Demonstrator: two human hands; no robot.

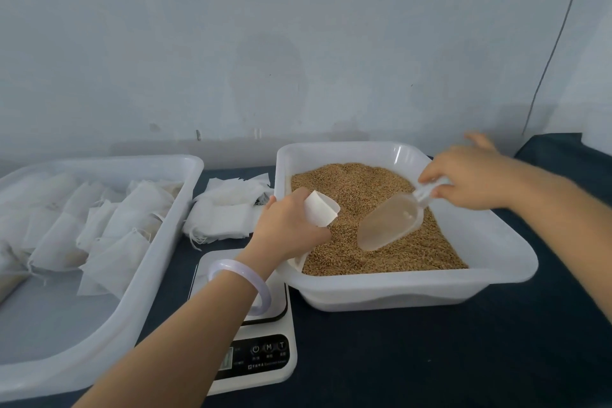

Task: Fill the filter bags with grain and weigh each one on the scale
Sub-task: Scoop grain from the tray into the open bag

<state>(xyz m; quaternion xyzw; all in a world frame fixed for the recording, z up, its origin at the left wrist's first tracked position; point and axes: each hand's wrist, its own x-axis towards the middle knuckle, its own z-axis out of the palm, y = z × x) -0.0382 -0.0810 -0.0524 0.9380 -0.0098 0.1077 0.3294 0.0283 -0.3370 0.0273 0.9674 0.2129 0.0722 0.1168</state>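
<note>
left hand (288, 228) grips the open filter bag (323, 209) over the grain (364, 182), right hand (470, 175) pinches the scoop (390, 222) by its handle; better load it lightly and pour slowly.

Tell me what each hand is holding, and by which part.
The left hand grips a filter bag around its body, just below the open mouth. The right hand pinches the clear scoop by its handle.

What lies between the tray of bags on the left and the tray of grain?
In the head view, a loose pile of empty filter bags lies there on the dark tabletop, and nearer the camera the scale.
</note>
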